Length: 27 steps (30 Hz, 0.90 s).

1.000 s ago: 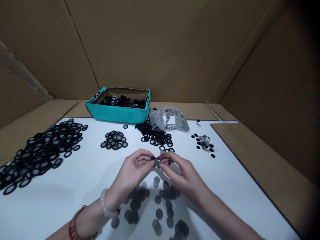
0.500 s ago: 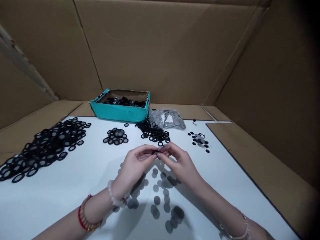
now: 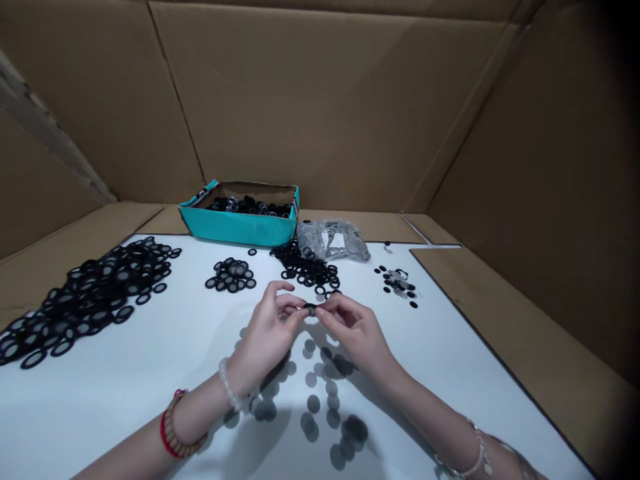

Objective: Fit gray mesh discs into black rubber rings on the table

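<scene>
Between my two hands is a small black ring (image 3: 311, 307) with a greyish centre, held above the white tabletop. My left hand (image 3: 270, 333) pinches its left side between thumb and a finger, with the index finger raised and curled. On the right side, the thumb and fingertips of my right hand (image 3: 355, 327) grip the ring's edge. Loose grey discs (image 3: 313, 403) lie scattered on the table below and between my wrists. Just beyond my fingertips is a heap of black rings (image 3: 310, 270).
A turquoise box (image 3: 235, 227) with black rings stands at the back, beside a clear plastic bag (image 3: 334, 240). Disc-filled rings form a large pile (image 3: 105, 287) at left and a small pile (image 3: 231, 275) nearer the middle. Dark discs (image 3: 399, 283) lie at right. Cardboard walls (image 3: 310, 107) surround the table.
The ring now shows more plainly between my fingertips. My left index finger has lifted away from it, and my right fingers have come down slightly onto its edge.
</scene>
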### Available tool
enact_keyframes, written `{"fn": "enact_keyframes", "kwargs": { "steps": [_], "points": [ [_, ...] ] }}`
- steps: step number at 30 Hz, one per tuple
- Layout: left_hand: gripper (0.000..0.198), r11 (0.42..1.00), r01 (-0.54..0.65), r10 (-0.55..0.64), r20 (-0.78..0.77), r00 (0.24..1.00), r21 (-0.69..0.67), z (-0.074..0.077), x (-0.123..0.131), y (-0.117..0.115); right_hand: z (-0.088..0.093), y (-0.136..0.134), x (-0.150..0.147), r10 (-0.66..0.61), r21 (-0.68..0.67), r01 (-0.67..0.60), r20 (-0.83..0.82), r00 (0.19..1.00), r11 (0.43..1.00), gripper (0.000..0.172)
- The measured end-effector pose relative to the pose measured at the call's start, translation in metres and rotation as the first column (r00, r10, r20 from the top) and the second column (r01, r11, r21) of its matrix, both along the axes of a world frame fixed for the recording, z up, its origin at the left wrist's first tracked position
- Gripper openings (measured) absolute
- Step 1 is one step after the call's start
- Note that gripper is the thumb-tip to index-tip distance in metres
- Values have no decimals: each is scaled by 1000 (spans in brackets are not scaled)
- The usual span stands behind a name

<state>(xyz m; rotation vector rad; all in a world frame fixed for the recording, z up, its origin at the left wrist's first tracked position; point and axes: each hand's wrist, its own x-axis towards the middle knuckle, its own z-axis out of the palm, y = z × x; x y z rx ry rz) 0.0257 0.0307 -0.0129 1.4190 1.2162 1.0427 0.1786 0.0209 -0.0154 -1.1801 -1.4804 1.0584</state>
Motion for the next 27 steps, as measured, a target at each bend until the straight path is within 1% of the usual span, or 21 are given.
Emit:
{"fn": "enact_keyframes", "kwargs": {
  "steps": [3, 5, 11, 14, 16, 17, 18, 20, 22, 23, 27],
  "points": [
    [23, 1000, -7, 7, -23, 1000, 22, 3, 0, -3, 0, -1, 0, -7, 19, 6, 10, 1000, 1000, 20],
    [21, 1000, -19, 19, -8, 1000, 17, 6, 1, -4, 1, 0, 1, 0, 24, -1, 27, 1000, 1000, 21],
    [24, 993, -80, 93, 169, 981, -82, 15, 2, -4, 2, 1, 2, 49, 42, -53, 80, 996, 998, 22],
    [23, 984, -90, 124, 239, 963, -151, 15, 4, -5, 1, 1, 1, 82, 40, -86, 86, 993, 996, 17],
    [22, 980, -60, 107, 251, 962, -188, 12, 4, -6, 1, 1, 1, 92, 44, -97, 102, 990, 994, 14],
    [22, 982, -38, 84, 244, 966, -186, 11, 4, -6, 2, 1, 1, 92, 48, -99, 118, 989, 994, 13],
    [23, 987, -17, 53, 228, 972, -159, 10, 4, -6, 3, 1, 2, 91, 52, -99, 135, 987, 994, 14],
    [24, 999, 24, -17, 159, 987, -44, 10, 2, -5, 5, 2, 3, 106, 47, -115, 167, 980, 992, 15],
    [24, 994, 73, -78, 59, 995, 86, 11, -1, -3, 6, 3, 5, 139, 34, -148, 189, 972, 988, 15],
    [23, 987, 101, -103, 6, 995, 129, 13, -2, -2, 6, 3, 6, 157, 29, -166, 201, 967, 986, 15],
    [19, 959, 211, -171, -207, 963, 191, 19, -7, -2, 4, 3, 7, 200, 5, -208, 254, 946, 978, 12]
  ]
}}
